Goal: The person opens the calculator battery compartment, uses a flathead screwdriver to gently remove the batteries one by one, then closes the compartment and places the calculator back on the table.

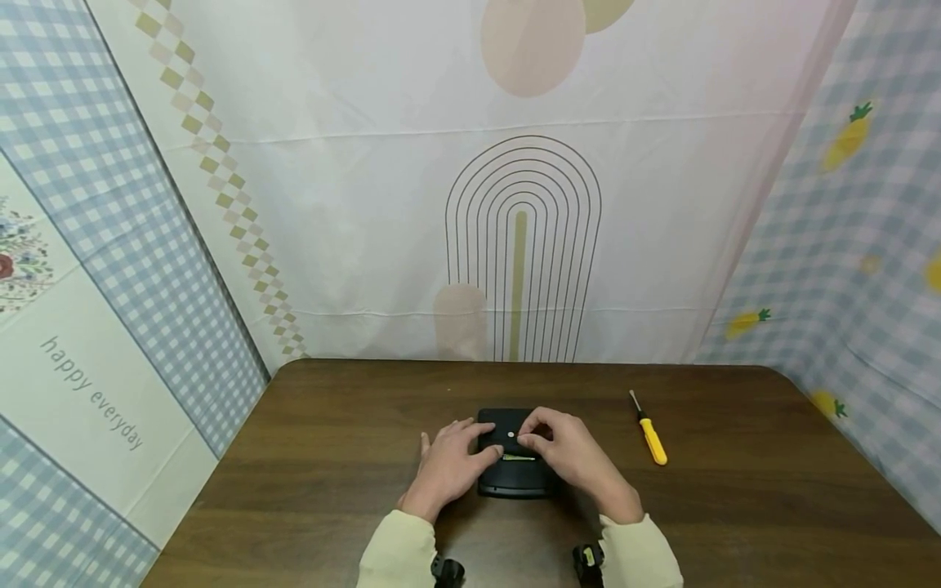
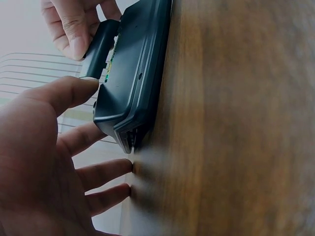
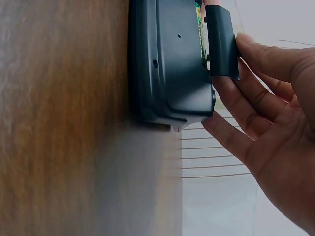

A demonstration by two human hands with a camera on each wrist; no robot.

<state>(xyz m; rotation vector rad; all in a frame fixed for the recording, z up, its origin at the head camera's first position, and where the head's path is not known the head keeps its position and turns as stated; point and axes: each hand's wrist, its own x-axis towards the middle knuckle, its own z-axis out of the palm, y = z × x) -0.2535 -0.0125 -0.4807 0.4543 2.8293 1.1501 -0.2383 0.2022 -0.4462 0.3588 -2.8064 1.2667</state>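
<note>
A black plastic device point(image 1: 515, 482) lies on the table with its battery compartment facing up. Its battery cover point(image 3: 222, 43) is tilted up at one edge, and a strip of green and yellow point(image 1: 519, 458) shows in the gap. My right hand point(image 1: 577, 452) pinches this cover between thumb and fingers; another right fingertip is near the device's side. My left hand point(image 1: 452, 459) rests at the device's left side, its thumb touching close to the cover's end and its index finger at the casing. The other left fingers are spread, their tips down by the table.
To the right of the device lies a screwdriver point(image 1: 651, 437) with a yellow and black handle, its tip toward the back. The brown wooden table point(image 1: 331, 457) ends at a printed white cloth point(image 1: 367, 245); checked cloths hang at both sides.
</note>
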